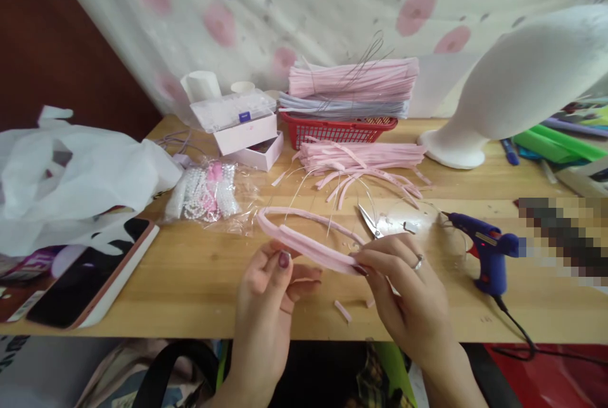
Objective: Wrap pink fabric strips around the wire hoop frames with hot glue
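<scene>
A wooden table (199,287) met a spotted curtain (266,2) (box label (244,116) unreadably small). The left hand (266,294) and right hand (408,297) each pinched 1 pink headband (308,248) between fingertips.

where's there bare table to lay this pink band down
Widest bare wood lies between the tablet and the left hand, in front of the bead bag. A narrower strip runs between the right hand and the glue gun. Behind the pink band it is crowded: scissors, wires, loose pink strips.
</scene>
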Tool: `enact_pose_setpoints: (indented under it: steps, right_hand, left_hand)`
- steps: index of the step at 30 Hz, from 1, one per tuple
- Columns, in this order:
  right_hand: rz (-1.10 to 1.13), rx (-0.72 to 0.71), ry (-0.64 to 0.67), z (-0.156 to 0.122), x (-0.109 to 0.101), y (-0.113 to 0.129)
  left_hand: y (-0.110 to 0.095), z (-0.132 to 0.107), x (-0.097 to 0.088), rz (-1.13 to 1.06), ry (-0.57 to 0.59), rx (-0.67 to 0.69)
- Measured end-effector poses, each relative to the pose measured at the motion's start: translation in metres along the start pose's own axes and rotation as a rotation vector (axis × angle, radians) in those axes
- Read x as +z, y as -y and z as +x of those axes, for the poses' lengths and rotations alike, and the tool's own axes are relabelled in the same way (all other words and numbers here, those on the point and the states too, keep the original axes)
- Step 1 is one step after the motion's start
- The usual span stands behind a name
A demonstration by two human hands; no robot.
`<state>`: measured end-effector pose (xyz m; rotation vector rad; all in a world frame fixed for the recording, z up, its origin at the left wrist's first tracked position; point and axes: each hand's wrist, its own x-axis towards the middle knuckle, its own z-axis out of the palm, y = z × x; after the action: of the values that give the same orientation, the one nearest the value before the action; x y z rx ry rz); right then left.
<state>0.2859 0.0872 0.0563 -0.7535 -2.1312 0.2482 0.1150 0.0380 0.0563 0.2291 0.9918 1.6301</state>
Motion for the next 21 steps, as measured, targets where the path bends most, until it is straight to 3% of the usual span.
enact_pose_setpoints:
  steps: [6,11,16,21]
  right_hand:
    - [-0.056,-0.068,0.019,-0.004,0.0,-0.004]
    - [-0.04,-0.061,0.053,-0.012,0.003,-0.008]
    - [-0.032,-0.063,0.064,-0.015,0.003,-0.007]
    - [-0.032,-0.09,0.036,-0.014,0.003,-0.009]
  left_hand:
    - [0.0,0.004,0.002,-0.127,0.065,-0.191]
    - [0.001,0.003,0.001,-0.159,0.092,-0.244]
    - [0.0,0.003,0.003,-0.195,0.065,-0.247]
    - [0.002,0.005,0.005,-0.285,-0.047,-0.305]
